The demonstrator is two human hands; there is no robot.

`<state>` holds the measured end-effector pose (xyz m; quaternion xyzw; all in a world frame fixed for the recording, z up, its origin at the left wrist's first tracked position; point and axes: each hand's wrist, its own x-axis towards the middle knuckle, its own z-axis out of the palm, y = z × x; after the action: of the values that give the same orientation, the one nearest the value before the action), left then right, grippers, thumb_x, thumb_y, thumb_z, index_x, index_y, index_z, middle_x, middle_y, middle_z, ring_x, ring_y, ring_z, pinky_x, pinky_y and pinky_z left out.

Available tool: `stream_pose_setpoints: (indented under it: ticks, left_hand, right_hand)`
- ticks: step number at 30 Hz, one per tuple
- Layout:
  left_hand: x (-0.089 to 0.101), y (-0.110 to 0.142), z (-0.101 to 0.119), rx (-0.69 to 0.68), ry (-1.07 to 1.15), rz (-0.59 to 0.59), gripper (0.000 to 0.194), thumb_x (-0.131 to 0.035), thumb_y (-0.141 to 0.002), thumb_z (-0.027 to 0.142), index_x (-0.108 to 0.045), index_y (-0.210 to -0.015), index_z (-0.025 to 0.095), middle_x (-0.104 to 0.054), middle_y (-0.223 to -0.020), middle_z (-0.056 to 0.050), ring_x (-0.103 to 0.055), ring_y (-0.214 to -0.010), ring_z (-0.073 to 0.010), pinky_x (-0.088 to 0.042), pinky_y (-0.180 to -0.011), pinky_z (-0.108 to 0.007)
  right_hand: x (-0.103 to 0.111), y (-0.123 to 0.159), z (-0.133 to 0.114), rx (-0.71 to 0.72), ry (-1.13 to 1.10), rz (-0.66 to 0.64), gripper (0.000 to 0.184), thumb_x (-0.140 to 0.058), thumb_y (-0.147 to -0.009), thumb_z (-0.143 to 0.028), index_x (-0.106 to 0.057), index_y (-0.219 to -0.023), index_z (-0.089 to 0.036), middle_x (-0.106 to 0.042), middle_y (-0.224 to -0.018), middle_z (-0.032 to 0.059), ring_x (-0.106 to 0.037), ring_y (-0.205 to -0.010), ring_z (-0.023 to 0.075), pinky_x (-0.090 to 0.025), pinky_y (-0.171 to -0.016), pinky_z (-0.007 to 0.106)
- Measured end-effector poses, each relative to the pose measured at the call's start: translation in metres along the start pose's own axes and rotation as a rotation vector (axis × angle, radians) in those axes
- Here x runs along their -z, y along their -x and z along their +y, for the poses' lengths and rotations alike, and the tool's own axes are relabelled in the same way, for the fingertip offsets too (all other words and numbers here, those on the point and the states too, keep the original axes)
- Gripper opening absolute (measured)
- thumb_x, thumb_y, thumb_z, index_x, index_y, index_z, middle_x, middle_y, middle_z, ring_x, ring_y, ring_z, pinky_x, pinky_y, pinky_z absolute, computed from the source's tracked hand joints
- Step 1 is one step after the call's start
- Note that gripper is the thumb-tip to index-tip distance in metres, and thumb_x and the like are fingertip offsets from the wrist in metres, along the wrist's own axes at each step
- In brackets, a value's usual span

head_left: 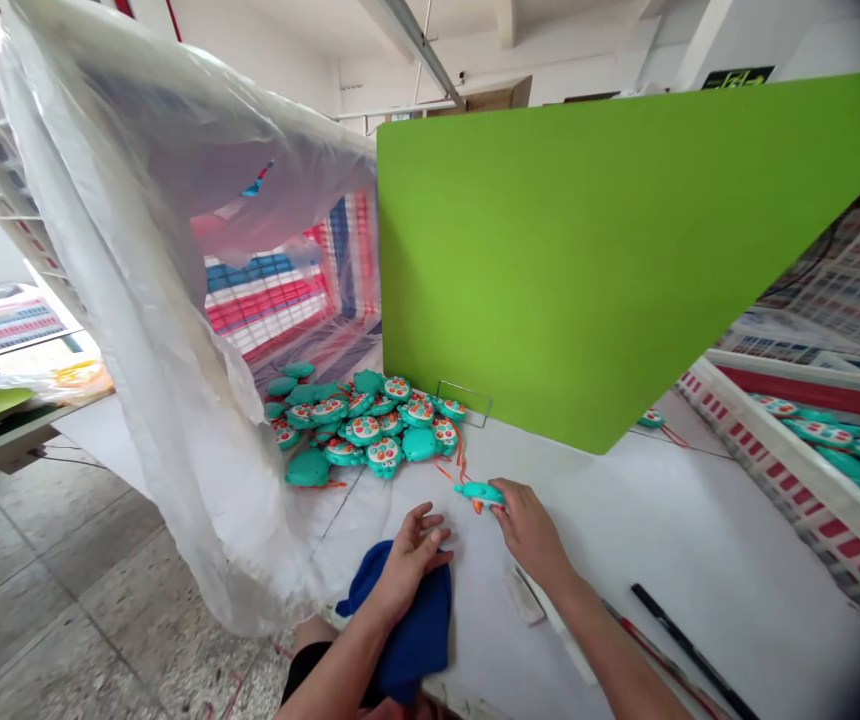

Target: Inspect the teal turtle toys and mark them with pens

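Observation:
My right hand (529, 525) grips a teal toy (479, 491) at its right end, just above the white tabletop. Something orange shows beneath the toy. With fingers spread and nothing in them, my left hand (416, 555) hovers over a dark blue cloth (430, 625) at the table's front edge. Beyond both hands lies a pile of similar teal toys (362, 430), many with white faces and coloured buttons, some with orange cords.
Left of the pile, a crate (17, 170) draped in clear plastic (197, 500) lies on its side. A green board (587, 260) stands behind the table. At right, a white crate (797, 480) holds more toys. A black stick (689, 645) lies near my right forearm.

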<state>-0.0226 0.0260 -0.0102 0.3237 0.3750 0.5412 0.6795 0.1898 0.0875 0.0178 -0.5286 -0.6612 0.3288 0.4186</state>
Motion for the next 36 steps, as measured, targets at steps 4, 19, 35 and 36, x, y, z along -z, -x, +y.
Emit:
stream_pose_setpoints:
  ticks: [4,19,35,36]
  left_hand:
    - [0.002,-0.001,-0.002,-0.002,-0.023,-0.028,0.052,-0.067,-0.079,0.041,-0.050,-0.123,0.023,-0.048,-0.125,-0.014,-0.053,-0.116,-0.0299,-0.049,-0.088,-0.042]
    - [-0.002,0.008,0.008,-0.130,-0.085,-0.231,0.069,-0.073,-0.075,0.030,-0.038,-0.135,0.024,-0.054,-0.130,-0.009,-0.051,-0.117,-0.0252,-0.041,-0.100,-0.039]
    - [-0.004,0.006,0.005,-0.142,-0.198,-0.194,0.105,-0.086,-0.056,0.025,-0.024,-0.141,0.023,-0.051,-0.133,-0.013,-0.056,-0.111,-0.0260,-0.047,-0.091,-0.036]
    - [-0.004,0.006,0.004,-0.146,-0.221,-0.181,0.102,-0.085,-0.058,0.025,-0.025,-0.141,0.023,-0.052,-0.132,-0.012,-0.057,-0.108,-0.0250,-0.047,-0.091,-0.035]
  right_hand:
    - [0.003,0.004,0.008,-0.094,-0.095,0.030,0.040,-0.060,-0.075,-0.042,-0.054,-0.109,-0.021,-0.063,-0.102,0.0088,-0.060,-0.092,0.0282,-0.047,-0.087,0.050]
    - [-0.048,0.046,-0.047,-0.522,-0.766,-0.328,0.054,-0.066,-0.078,-0.050,-0.046,-0.122,-0.026,-0.063,-0.114,0.0058,-0.066,-0.091,0.0224,-0.057,-0.072,0.038]
    - [-0.061,0.048,-0.032,-0.418,-0.520,-0.161,0.050,-0.064,-0.076,-0.048,-0.054,-0.117,-0.022,-0.062,-0.116,0.0066,-0.059,-0.104,0.0262,-0.055,-0.080,0.037]
    - [-0.061,0.049,-0.033,-0.442,-0.537,-0.185,0.052,-0.063,-0.076,-0.049,-0.052,-0.120,-0.024,-0.061,-0.118,0.0070,-0.061,-0.102,0.0265,-0.056,-0.074,0.037]
